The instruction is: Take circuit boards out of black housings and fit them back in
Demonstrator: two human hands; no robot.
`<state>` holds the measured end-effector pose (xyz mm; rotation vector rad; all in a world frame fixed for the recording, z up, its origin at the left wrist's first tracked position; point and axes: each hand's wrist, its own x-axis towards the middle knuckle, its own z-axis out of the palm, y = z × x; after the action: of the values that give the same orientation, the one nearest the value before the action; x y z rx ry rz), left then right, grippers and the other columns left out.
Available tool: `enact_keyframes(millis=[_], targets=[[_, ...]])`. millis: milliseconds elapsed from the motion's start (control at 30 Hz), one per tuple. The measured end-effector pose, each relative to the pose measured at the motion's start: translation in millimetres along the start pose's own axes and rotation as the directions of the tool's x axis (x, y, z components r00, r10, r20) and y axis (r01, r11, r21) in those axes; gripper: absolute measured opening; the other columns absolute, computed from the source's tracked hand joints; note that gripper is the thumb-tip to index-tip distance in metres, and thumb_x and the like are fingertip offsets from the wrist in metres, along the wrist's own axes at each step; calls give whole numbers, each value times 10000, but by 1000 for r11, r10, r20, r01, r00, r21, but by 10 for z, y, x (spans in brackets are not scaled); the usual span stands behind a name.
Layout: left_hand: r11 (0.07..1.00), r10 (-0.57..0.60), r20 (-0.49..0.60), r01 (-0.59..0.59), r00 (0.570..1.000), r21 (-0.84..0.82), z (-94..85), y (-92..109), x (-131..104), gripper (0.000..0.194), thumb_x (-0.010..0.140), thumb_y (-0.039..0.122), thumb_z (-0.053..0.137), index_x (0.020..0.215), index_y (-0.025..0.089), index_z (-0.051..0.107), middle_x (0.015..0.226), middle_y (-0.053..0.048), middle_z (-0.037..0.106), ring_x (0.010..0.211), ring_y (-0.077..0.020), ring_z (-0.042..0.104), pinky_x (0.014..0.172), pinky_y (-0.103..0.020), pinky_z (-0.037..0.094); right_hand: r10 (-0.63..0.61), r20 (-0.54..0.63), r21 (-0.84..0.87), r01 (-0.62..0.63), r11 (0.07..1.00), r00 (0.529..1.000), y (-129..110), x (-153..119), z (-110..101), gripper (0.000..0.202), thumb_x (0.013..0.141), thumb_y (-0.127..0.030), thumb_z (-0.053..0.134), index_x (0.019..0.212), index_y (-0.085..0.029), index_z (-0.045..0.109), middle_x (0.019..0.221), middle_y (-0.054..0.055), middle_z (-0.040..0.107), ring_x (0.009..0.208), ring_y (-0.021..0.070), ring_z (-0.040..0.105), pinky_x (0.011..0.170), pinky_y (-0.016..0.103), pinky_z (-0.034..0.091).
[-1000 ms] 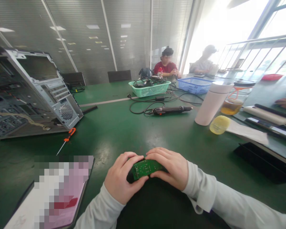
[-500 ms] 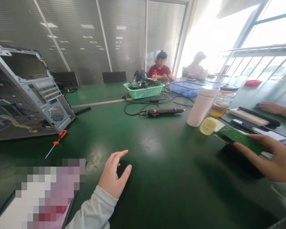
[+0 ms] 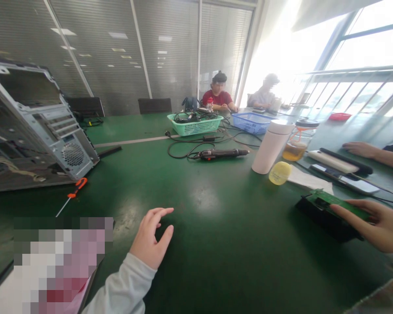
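At the right, my right hand (image 3: 376, 222) grips a green circuit board (image 3: 342, 204) between thumb and fingers. The board rests on or just over a black object (image 3: 327, 222) on the green table (image 3: 212, 244); contact between the two is hard to tell. My left hand (image 3: 153, 237) is over the table at centre left, thumb and fingers apart, holding nothing. To its left lie a pixelated white and pink item (image 3: 62, 266) and an orange-handled screwdriver (image 3: 77, 188).
An open metal computer case (image 3: 42, 126) stands at the left. Behind are a black electric screwdriver (image 3: 221, 154), a green basket (image 3: 196, 126) of cables, a blue basket (image 3: 252, 123), a pink bottle (image 3: 270, 148), a yellow-lidded item (image 3: 280, 173) and a jar (image 3: 296, 146). Other people sit around the table.
My right hand has lowered the circuit board onto or close to the black object, tilting it flatter. My left hand keeps its pose. The view has shifted slightly.
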<state>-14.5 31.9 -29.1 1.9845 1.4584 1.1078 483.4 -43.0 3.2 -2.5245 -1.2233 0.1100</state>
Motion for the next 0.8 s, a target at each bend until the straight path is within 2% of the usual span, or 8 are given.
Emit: enact_keyframes(millis=[100, 200, 400, 467, 633, 733, 800], targets=[[1000, -5, 7, 5, 1000, 2, -3, 13, -1, 318, 820, 321, 483, 1084, 238, 639, 1082, -82, 571, 1045, -267, 531, 821, -431, 488, 59, 34, 22, -60, 998, 998, -151, -41, -17, 844, 470, -822, 460, 1030, -211, 613, 796, 99, 655, 778, 314, 641, 717, 405, 488], [1000, -2, 16, 1, 1000, 4, -5, 23, -2, 316, 820, 323, 481, 1077, 233, 642, 1070, -84, 581, 1036, -267, 533, 819, -436, 490, 84, 45, -6, -83, 996, 995, -208, -74, 6, 883, 459, -840, 448, 1051, -203, 604, 823, 114, 652, 837, 340, 637, 740, 422, 483], [1000, 4, 5, -4, 1000, 6, -1, 29, -6, 299, 818, 317, 489, 1056, 241, 654, 1061, -84, 604, 1007, -271, 550, 807, -447, 496, 56, 123, 27, -60, 998, 991, -210, -144, 33, 643, 651, -732, 570, 1062, -239, 591, 829, 147, 652, 726, 304, 639, 674, 400, 469], [1000, 9, 1, -9, 1000, 8, -1, 29, -8, 295, 817, 314, 492, 1054, 246, 655, 1057, -82, 612, 1002, -274, 555, 803, -448, 498, 57, 97, 39, -61, 997, 994, -226, -190, 69, 581, 670, -693, 591, 1053, -255, 587, 794, 138, 643, 681, 298, 630, 637, 397, 463], [1000, 9, 5, -9, 1000, 8, -1, 33, -11, 291, 817, 302, 489, 1048, 242, 656, 1062, -84, 612, 1005, -273, 555, 803, -444, 496, -39, -108, 55, 45, 997, 993, -179, -248, 191, 436, 749, -641, 529, 1007, -296, 594, 698, 107, 604, 576, 274, 593, 568, 388, 435], [1000, 8, 11, -8, 1000, 11, -1, 38, -12, 294, 818, 300, 486, 1051, 241, 655, 1056, -83, 613, 1003, -271, 560, 797, -436, 496, -38, -36, 95, 41, 995, 999, -59, -215, 230, 463, 688, -636, 612, 989, -286, 579, 773, 129, 634, 612, 287, 624, 567, 393, 459], [1000, 15, 12, -15, 1000, 22, -6, 38, -12, 296, 819, 296, 483, 1054, 238, 653, 1051, -83, 616, 1003, -273, 565, 793, -436, 495, -100, -51, 104, 105, 989, 994, 2, -215, 251, 490, 648, -635, 663, 957, -269, 562, 814, 145, 646, 619, 289, 634, 561, 388, 473]])
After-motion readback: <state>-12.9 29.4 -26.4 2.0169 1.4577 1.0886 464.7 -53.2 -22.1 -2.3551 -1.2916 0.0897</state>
